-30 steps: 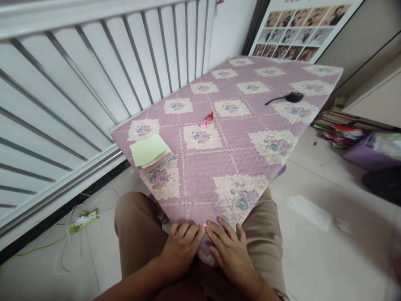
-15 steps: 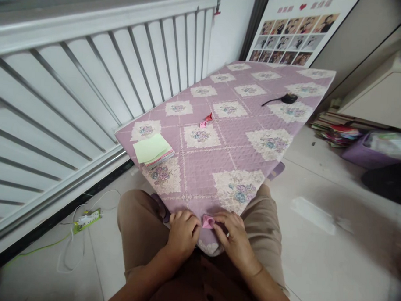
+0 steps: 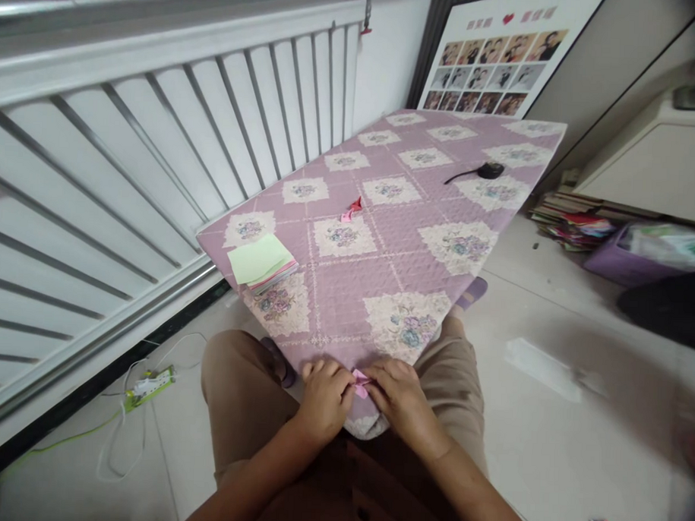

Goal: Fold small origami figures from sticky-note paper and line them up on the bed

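A small piece of pink folded paper [image 3: 360, 383] lies between my hands at the near corner of the cloth-covered table [image 3: 344, 348]. My left hand [image 3: 325, 396] has its fingers curled, with thumb and forefinger at the paper's left edge. From the other side my right hand [image 3: 397, 391] pinches the paper's right part. Parts of the paper are hidden by my fingertips. Farther up the cloth sit a small red folded paper piece [image 3: 357, 204] and a pink folded paper piece [image 3: 347, 215], close together. A stack of coloured paper sheets [image 3: 261, 261], pale green on top, lies at the left edge.
A black round object with a thin strap [image 3: 490, 170] rests on the table's far right. Along the left runs a white radiator [image 3: 174, 163]. A power strip [image 3: 150, 386] with cables is on the floor. A purple bin [image 3: 626, 259] stands at right.
My left hand has moved right to the pink paper, and both hands now hold it. The paper looks narrower and more folded together. The whole view has shifted slightly.
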`<state>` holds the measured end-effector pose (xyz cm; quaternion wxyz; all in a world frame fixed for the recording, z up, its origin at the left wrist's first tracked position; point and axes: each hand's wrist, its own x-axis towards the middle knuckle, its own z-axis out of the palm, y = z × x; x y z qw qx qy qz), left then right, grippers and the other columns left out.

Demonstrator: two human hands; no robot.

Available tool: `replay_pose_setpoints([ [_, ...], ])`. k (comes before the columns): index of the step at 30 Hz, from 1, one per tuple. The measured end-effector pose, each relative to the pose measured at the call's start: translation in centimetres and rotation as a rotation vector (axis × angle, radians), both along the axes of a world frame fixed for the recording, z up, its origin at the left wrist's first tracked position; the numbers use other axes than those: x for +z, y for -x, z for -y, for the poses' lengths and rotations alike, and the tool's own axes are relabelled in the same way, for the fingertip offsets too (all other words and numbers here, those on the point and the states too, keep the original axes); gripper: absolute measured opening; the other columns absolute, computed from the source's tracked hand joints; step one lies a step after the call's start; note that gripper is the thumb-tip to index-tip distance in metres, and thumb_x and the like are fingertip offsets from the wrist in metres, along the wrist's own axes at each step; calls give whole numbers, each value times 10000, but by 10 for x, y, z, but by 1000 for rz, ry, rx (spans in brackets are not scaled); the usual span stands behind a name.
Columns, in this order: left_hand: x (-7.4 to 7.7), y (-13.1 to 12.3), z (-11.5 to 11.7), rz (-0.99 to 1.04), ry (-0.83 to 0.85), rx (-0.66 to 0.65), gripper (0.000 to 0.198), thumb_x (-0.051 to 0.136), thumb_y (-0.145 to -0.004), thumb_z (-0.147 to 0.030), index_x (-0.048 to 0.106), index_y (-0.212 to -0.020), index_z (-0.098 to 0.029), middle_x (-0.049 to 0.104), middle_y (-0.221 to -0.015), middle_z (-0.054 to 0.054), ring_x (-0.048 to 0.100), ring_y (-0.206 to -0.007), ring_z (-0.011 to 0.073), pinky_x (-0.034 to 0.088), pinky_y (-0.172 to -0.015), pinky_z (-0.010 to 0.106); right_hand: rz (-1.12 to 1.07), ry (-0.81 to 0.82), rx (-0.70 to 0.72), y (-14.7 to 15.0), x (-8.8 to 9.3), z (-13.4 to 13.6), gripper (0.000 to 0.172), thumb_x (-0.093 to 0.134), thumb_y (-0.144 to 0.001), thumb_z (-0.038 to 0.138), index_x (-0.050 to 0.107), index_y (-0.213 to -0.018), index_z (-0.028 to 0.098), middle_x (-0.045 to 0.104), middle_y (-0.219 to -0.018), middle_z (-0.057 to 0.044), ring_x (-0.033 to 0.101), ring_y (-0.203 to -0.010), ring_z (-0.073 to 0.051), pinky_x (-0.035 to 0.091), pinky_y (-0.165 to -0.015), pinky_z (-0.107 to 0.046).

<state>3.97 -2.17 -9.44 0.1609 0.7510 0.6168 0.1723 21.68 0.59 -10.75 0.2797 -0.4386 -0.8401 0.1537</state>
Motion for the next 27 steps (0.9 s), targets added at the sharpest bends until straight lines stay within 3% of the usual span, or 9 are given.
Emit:
replay_pose_setpoints([
  [5, 0, 8, -9, -33, -12, -45, 113, 558, -879, -231, 667, -848, -239, 626, -879, 18, 522, -881, 185, 288, -798, 365, 154, -34, 18, 5, 6, -9, 122, 576, -874, 258, 660, -797, 215, 602, -780, -30, 540, -799, -183, 384, -755, -317],
  [11, -2, 11, -15, -81, 8, -86, 113, 561, -879, -251, 671, -862, -233, 621, -895, 22, 529, -902, 183, 307, -812, 360, 202, -32, 83, 11, 5, -17, 167, 557, -883, 239, 647, -751, 192, 592, -729, -32, 555, -707, -167, 404, -671, -292],
  [14, 1, 13, -19, 63, 26, -47, 129, 563, -862, -211, 665, -782, -209, 621, -844, 16, 545, -863, 168, 333, -809, 345, 33, 111, 119, 9, 8, -21, 207, 530, -896, 230, 631, -720, 190, 591, -709, -17, 563, -656, -144, 424, -618, -259],
  [18, 11, 16, -25, 459, 34, 31, 128, 545, -828, -171, 634, -736, -180, 597, -774, 7, 552, -775, 145, 397, -748, 288, -260, 319, 128, 4, 27, -25, 213, 533, -899, 296, 644, -737, 212, 601, -711, -4, 575, -697, -140, 449, -638, -247],
  [22, 23, 15, -26, 731, 78, 189, 92, 537, -815, -220, 595, -760, -174, 591, -741, -5, 535, -704, 133, 415, -673, 250, -465, 400, 10, 4, 47, -28, 227, 558, -871, 377, 663, -753, 215, 610, -700, -5, 570, -686, -146, 456, -656, -267],
  [27, 32, 10, -22, 872, 119, 268, 98, 533, -829, -271, 560, -813, -178, 581, -755, -11, 529, -710, 128, 421, -670, 235, -683, 533, -105, 11, 55, -26, 248, 577, -841, 436, 627, -769, 204, 609, -681, -2, 568, -660, -145, 465, -622, -261],
])
